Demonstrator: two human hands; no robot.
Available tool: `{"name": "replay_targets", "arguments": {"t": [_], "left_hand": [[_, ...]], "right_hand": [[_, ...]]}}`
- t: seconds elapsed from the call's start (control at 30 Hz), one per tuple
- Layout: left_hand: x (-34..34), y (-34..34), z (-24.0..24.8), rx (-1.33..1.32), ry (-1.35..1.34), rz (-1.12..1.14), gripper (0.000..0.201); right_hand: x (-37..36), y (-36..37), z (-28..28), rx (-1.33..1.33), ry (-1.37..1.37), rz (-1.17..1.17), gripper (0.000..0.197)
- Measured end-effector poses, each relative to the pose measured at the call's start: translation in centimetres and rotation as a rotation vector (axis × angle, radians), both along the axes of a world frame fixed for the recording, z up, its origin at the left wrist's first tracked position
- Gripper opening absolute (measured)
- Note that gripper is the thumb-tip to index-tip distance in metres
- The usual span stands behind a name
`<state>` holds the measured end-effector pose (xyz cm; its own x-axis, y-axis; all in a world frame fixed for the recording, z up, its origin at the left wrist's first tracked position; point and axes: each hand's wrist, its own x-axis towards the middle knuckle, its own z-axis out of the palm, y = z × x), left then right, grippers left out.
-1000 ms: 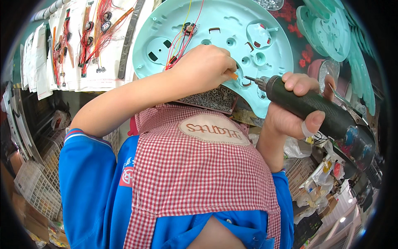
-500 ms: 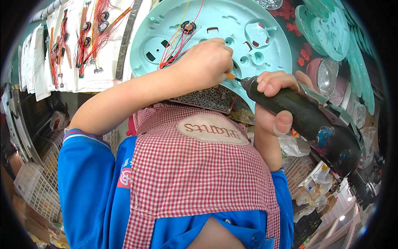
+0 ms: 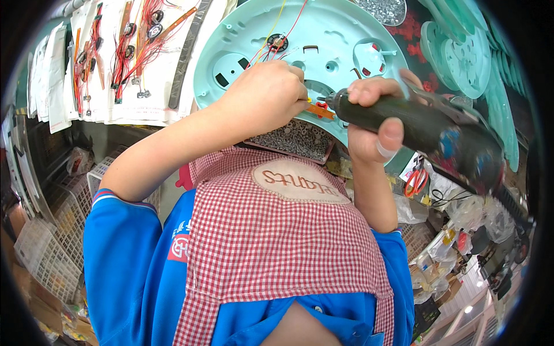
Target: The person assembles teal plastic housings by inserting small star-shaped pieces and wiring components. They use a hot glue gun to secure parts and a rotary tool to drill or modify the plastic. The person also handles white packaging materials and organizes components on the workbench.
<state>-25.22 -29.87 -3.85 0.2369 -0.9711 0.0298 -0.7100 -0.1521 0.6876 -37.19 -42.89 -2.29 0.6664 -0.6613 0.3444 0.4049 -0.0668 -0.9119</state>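
A large round mint-green plastic shell (image 3: 329,34) lies in front of me, its moulded inner side up. My left hand (image 3: 266,95) is over its near left part, fingers closed on a narrow orange strip (image 3: 321,111) at the near edge. My right hand (image 3: 372,124) grips a black electric screwdriver (image 3: 415,124), its tip pointing left, close to the strip's far end. Whether the tip touches anything cannot be made out. A small round black speaker (image 3: 277,42) sits in the shell, with red and yellow wires running beside it, partly behind my left hand.
Below the shell's near edge is a tray of small metal screws (image 3: 294,141). Wired speaker sets (image 3: 130,46) lie on white sheets at left. A bowl of metal parts (image 3: 382,8) stands behind; more green shells (image 3: 461,52) are stacked right. Orange-handled scissors (image 3: 415,183) lie at right.
The screwdriver and my right hand have shifted slightly left and up. My left hand has moved a little nearer me, and more of the orange strip shows. The view has shifted slightly.
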Motion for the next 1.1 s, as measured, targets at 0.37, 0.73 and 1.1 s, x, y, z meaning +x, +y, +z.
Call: {"name": "replay_targets", "arguments": {"t": [0.37, 0.73, 1.1], "left_hand": [[-0.3, -1.0, -0.5, -0.175, 0.021, -0.016, 0.009], [-0.7, 0.2, -0.5, -0.328, -0.125, -0.019, 0.008], [-1.8, 0.4, 0.3, -0.285, -0.241, 0.047, 0.016]], "right_hand": [[-0.8, -1.9, 2.9, 0.1, -0.196, 0.206, 0.072], [-1.1, -0.8, 3.3, 0.1, -0.231, 0.234, 0.086], [-1.5, -0.1, 3.4, -0.053, -0.12, 0.213, 0.078]]}}
